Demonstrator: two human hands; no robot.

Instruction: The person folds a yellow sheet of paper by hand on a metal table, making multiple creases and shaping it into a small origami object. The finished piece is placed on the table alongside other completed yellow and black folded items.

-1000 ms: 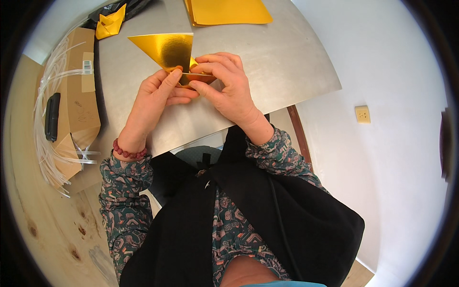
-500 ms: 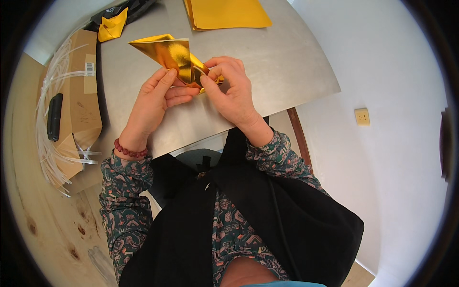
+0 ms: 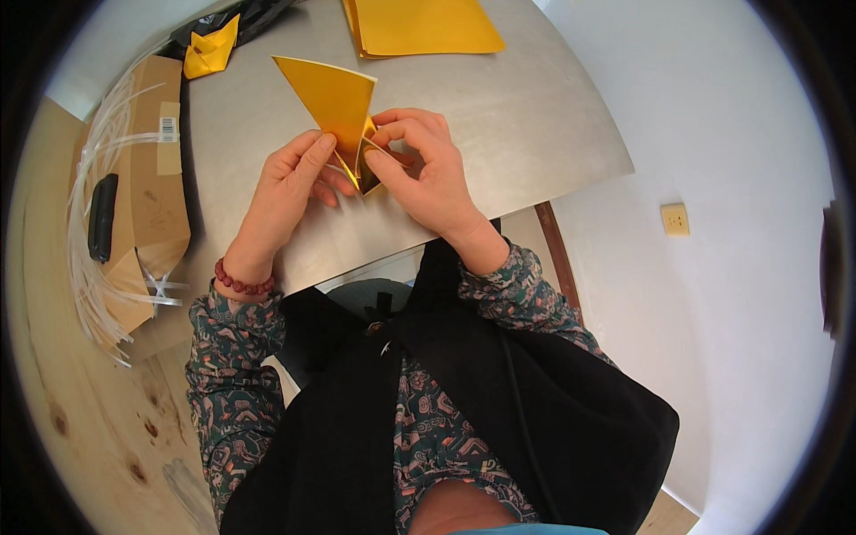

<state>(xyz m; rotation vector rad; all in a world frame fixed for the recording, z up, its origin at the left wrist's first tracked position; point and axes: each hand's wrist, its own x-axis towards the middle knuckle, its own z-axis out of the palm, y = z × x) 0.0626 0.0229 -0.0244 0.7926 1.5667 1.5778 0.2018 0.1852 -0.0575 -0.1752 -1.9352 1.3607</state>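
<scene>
A partly folded piece of shiny gold paper (image 3: pixel 337 100) is held between my two hands over the metal table. My left hand (image 3: pixel 294 169) pinches its left lower edge between thumb and fingers. On the other side, my right hand (image 3: pixel 423 165) grips a folded flap, thumb on the near face and fingers behind. One wide pointed panel stands up toward the far left, and the lower folds open out near the thumbs. Parts of the folds are hidden behind my right fingers.
A stack of gold paper sheets (image 3: pixel 428 27) lies at the table's far edge. At the far left sits a folded gold paper boat (image 3: pixel 210 50) by black plastic. A cardboard box (image 3: pixel 147 201) with clear plastic strips (image 3: pixel 82 214) stands left of the metal table (image 3: pixel 535 116).
The gold paper has turned in my hands: its pointed panel now stands more upright and shows a flatter face. My left hand has shifted slightly right.
</scene>
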